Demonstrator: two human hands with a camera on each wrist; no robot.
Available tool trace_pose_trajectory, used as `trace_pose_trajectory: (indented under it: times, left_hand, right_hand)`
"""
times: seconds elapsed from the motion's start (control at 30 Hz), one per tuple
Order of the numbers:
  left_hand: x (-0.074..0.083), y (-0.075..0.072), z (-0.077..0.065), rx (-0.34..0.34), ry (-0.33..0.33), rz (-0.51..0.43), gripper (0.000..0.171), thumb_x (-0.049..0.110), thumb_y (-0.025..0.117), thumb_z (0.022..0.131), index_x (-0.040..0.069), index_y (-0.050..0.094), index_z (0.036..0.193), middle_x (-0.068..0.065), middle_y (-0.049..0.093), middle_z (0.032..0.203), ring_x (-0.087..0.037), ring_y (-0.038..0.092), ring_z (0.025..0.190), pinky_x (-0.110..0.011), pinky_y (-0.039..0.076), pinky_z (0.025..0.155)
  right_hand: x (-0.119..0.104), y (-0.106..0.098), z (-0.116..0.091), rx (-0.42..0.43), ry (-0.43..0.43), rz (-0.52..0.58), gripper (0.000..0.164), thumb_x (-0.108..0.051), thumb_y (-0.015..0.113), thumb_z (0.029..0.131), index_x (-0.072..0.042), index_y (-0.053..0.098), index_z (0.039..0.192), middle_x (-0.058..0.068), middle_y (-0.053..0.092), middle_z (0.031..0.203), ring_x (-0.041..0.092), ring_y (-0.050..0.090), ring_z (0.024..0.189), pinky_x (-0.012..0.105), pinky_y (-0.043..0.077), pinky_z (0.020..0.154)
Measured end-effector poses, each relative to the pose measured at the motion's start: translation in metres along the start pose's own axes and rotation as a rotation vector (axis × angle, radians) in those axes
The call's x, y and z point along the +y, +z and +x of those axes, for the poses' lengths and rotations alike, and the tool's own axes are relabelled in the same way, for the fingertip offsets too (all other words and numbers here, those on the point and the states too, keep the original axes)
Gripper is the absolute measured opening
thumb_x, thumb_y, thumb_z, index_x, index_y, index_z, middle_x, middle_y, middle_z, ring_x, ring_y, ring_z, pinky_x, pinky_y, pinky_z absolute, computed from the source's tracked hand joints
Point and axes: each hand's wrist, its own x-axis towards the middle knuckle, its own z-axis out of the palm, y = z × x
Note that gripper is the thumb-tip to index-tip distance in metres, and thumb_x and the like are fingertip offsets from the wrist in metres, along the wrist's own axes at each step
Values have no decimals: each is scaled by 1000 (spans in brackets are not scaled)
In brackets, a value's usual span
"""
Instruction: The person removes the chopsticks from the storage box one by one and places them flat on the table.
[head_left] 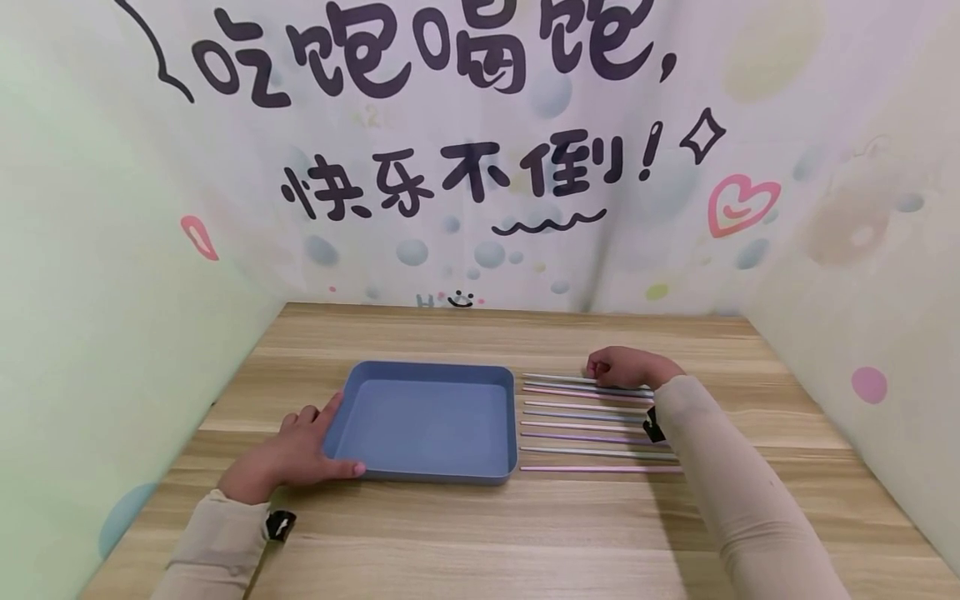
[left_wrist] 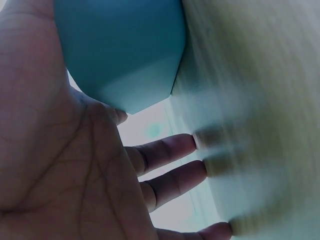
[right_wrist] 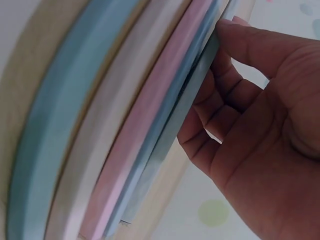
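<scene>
My left hand (head_left: 296,450) rests on the left side of a shallow blue tray (head_left: 431,425), thumb at the near-left corner. The left wrist view shows the tray's corner (left_wrist: 125,60) beside the palm, with fairly straight fingers reaching the table. To the tray's right lie several thin pastel chopsticks (head_left: 600,468), roughly parallel. My right hand (head_left: 626,367) is at the far end of this row. Its thumb and fingers pinch a pale green chopstick (right_wrist: 167,130), close beside a blue one and a pink chopstick (right_wrist: 142,132). The forearm covers the right ends of several sticks.
The wood-grain table (head_left: 465,542) runs back to a printed cloth wall (head_left: 450,267) with black lettering. Pale side walls (head_left: 112,292) stand at left and right. The chopsticks' left ends lie close to the tray's right rim.
</scene>
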Motion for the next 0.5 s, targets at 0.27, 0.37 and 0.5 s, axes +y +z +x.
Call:
trace_pose_trajectory:
  times: [0.27,0.37,0.5]
  left_hand:
    - [1,-1,-1,9,6,0,123,65,76,76,-3,11,155,-37,39,129,-56,36,117,-63,42,89]
    - [1,-2,-2,5,2,3,123,65,75,75,-3,11,156,-36,40,128,-56,37,117,-63,42,88]
    - [3,-2,-3,-3,-6,7,124,66,75,75,-3,11,156,-36,40,129,-56,36,118,-63,43,89]
  right_hand:
    - [1,-2,0,8,18,11,8,5,58,91,-2,61,94,-1,49,77,16,47,75,34,38,73]
    - [1,-1,0,0,21,25,8,5,59,92,-1,61,95,0,49,78,16,47,76,34,39,74]
    - [1,0,-1,15,28,31,8,4,59,91,-1,62,96,0,51,79,17,48,77,35,39,75]
